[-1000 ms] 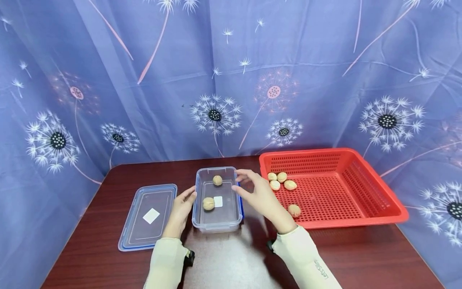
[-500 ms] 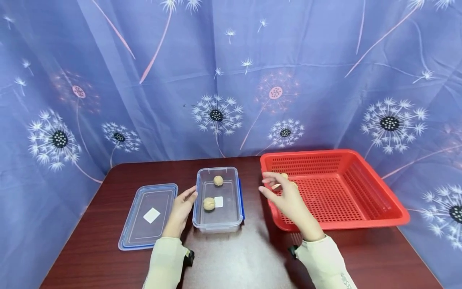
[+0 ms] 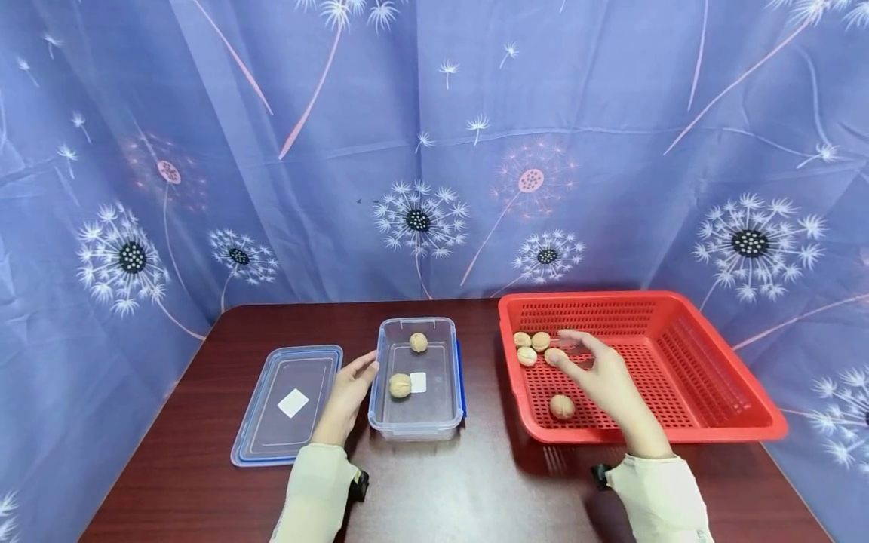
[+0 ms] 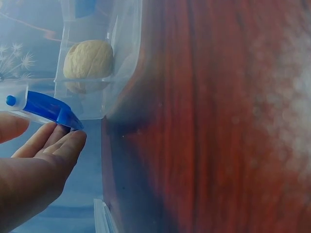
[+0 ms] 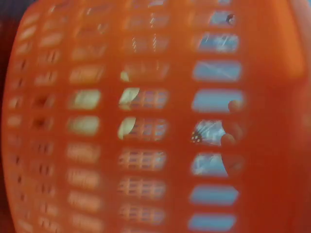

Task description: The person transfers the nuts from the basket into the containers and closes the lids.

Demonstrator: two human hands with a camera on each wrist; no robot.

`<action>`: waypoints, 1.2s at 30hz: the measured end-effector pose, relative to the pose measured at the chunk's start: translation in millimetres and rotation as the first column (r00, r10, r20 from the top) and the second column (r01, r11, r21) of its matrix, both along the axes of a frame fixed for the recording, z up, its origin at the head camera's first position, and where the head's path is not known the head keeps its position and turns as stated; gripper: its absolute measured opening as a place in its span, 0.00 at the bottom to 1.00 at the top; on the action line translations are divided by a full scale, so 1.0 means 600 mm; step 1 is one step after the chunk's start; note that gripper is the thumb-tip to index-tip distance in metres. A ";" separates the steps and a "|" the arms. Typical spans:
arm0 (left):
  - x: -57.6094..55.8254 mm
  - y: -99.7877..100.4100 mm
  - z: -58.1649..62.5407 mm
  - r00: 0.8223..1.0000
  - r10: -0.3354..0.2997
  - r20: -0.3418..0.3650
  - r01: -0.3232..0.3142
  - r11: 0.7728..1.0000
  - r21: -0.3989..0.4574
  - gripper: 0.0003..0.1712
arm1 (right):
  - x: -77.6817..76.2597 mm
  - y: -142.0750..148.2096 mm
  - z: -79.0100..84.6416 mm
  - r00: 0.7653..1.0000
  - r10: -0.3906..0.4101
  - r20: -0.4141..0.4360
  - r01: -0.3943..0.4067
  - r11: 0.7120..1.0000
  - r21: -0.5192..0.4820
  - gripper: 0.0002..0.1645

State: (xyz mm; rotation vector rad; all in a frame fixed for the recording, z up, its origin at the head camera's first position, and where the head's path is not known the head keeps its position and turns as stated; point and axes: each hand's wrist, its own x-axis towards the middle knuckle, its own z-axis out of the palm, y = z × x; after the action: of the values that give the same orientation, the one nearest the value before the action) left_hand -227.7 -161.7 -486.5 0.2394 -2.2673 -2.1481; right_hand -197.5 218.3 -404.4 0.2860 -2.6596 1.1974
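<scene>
A clear plastic box [image 3: 437, 407] stands mid-table with two walnuts in it, one walnut [image 3: 418, 342] towards the back and another walnut [image 3: 400, 385] nearer the front. My left hand [image 3: 346, 396] is at the box's left side. In the left wrist view its fingers touch the blue latch [image 4: 46, 107]. Over the red basket [image 3: 652, 435], my right hand [image 3: 604, 377] has thumb and fingers apart, close to a walnut [image 3: 555, 355]. Several walnuts cluster at the basket's left, with a lone walnut [image 3: 562, 407] nearer the front. In the right wrist view the slotted basket wall [image 5: 180, 145] hides most of that hand.
The box's clear lid [image 3: 285, 437], blue-edged and with a white square label, lies flat left of the box. Another blue latch [image 3: 462, 377] hangs down on the box's right side. A patterned blue curtain [image 3: 326, 249] hangs behind the dark wooden table [image 3: 434, 498].
My right hand has moved from the box's right edge over to the walnuts in the red basket. The left hand stays beside the box. The head view has shifted slightly.
</scene>
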 end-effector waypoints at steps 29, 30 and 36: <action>0.004 0.005 -0.005 1.000 -0.004 -0.002 0.004 1.000 -0.002 0.22 | -0.007 0.038 -0.050 0.901 0.109 0.419 -0.210 0.957 0.203 0.28; 0.003 0.005 -0.005 1.000 -0.003 -0.005 0.003 1.000 -0.001 0.22 | -0.008 0.037 -0.050 0.895 0.106 0.433 -0.213 0.955 0.208 0.27; -0.001 -0.003 -0.001 1.000 -0.012 -0.013 0.012 1.000 -0.006 0.23 | -0.016 0.031 -0.050 0.882 0.092 0.463 -0.233 0.938 0.258 0.24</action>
State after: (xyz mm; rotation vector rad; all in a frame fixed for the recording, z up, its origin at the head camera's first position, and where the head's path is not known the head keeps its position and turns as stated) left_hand -228.4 -163.4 -487.2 0.2120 -2.2737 -2.1416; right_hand -207.0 237.0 -434.5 0.3249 -3.2941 0.9793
